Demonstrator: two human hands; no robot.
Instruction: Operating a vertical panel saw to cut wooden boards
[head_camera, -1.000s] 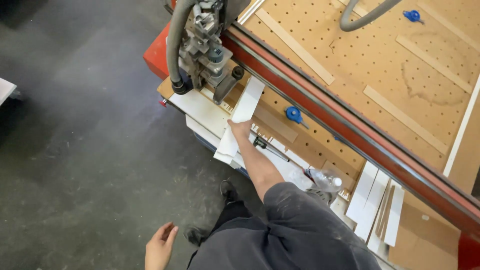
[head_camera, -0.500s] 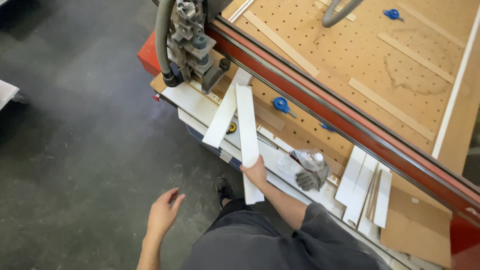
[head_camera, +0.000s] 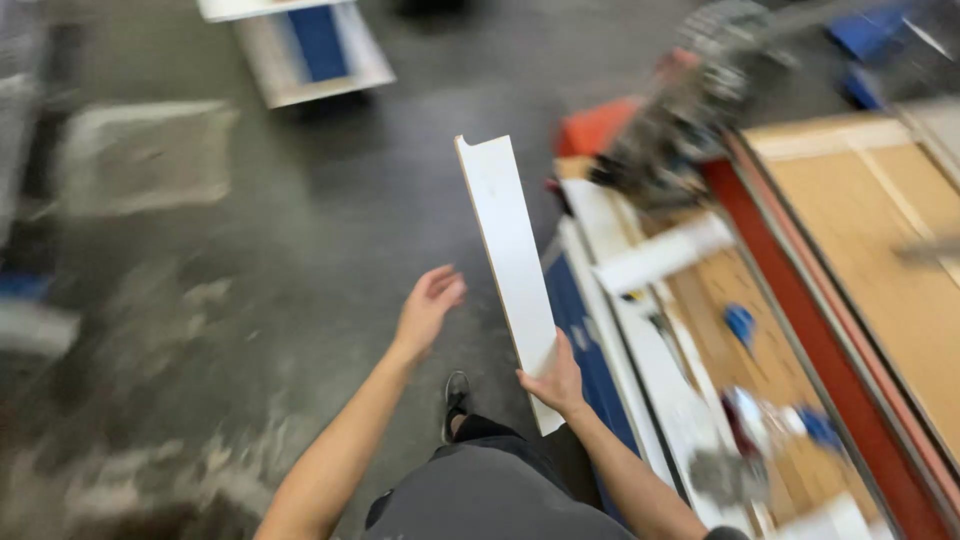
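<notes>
My right hand (head_camera: 556, 378) grips the near end of a long white board strip (head_camera: 510, 250), which points away from me over the dark floor. My left hand (head_camera: 428, 308) is open with fingers spread, a short way left of the strip and not touching it. To the right runs the machine table (head_camera: 880, 260) with its brown perforated board and red rail. A second white strip (head_camera: 662, 256) lies across the table's front ledge. The grey machine head (head_camera: 690, 120) is blurred at the far end.
A flat white and blue panel (head_camera: 305, 50) lies on the floor at the top. A pale sheet (head_camera: 140, 155) lies at left. Blue clamps (head_camera: 740, 322) and small clutter sit on the table's ledge. My dark shoe (head_camera: 456, 392) shows below. The view is motion-blurred.
My right hand has lifted one white strip off the table's ledge and swung it left over the floor. The view has turned left. My left hand has risen toward the strip.
</notes>
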